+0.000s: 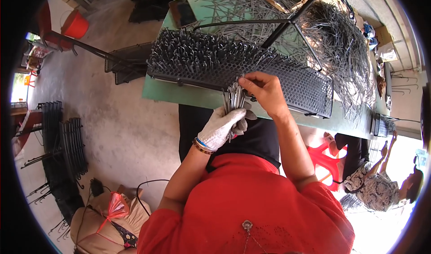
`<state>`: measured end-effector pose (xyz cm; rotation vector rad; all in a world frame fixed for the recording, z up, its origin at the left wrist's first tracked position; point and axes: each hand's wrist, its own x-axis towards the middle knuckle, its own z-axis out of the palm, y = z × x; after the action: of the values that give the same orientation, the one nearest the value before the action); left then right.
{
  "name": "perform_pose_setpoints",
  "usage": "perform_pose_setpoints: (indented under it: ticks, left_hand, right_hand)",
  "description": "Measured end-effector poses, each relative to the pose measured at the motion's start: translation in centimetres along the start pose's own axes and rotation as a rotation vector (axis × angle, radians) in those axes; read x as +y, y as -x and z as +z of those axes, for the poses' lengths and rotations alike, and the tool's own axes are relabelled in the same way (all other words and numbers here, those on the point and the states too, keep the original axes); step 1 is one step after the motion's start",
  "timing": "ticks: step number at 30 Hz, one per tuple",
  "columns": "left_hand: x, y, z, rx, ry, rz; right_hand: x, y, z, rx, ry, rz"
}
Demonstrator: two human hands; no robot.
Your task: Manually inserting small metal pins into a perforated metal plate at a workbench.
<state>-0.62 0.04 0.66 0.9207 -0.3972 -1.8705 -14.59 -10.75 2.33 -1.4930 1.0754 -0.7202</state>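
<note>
My left hand [219,127], in a pale knit glove with grey fingers, is wrapped round an upright bundle of thin metal rods [234,97]. Bare, my right hand [266,93] pinches with thumb and forefinger at the top of this bundle, seemingly on one metal rod; the exact contact is too small to make out. Just beyond both hands lies a long black perforated rack [310,87]. Dark rods with bent tops [191,52] stand packed in its holes on the left and along the back. Bare holes show toward its right and front.
Loose rods [341,47] lie heaped across the green table [168,91]. A black metal frame [287,25] rises behind the rack, near a phone-like dark slab [182,12]. At right a co-worker [375,184] is beside a red stool [325,159]. Sacks [101,220] lie lower left.
</note>
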Motion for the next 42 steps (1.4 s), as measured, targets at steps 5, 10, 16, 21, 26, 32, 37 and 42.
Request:
perform_pose_setpoints:
  ticks: [5,10,16,21,26,32,37,42]
  left_hand:
    - [-0.1,-0.1,-1.6,0.027,-0.010,-0.031]
    - [-0.2,-0.1,-1.9,0.059,-0.037,-0.072]
    - [0.0,-0.1,-1.5,0.144,0.071,-0.042]
    - [-0.4,0.0,-1.6,0.139,0.093,-0.029]
    - [-0.1,0.3,-1.3,0.114,0.094,-0.046]
    - [0.3,0.6,-0.8,0.133,0.089,-0.050]
    - [0.1,0.3,-0.6,0.159,0.100,-0.002]
    - [-0.4,0.1,-0.9,0.145,0.108,0.027]
  right_hand:
    - [-1.6,-0.8,0.7,0.165,-0.223,0.044]
    - [-2.4,-2.5,1.7,0.331,-0.070,-0.322]
    - [-2.3,-4.7,2.4,0.443,0.289,-0.563]
    - [-1.3,-5.4,2.4,0.472,0.378,-0.612]
    - [-1.1,-5.6,2.1,0.395,0.667,-0.846]
    - [-1.8,-4.7,1.5,0.378,0.721,-0.882]
    - [-2.1,-3.6,1.4,0.365,0.537,-0.764]
    - [-1.5,-5.0,1.8,0.261,0.536,-0.769]
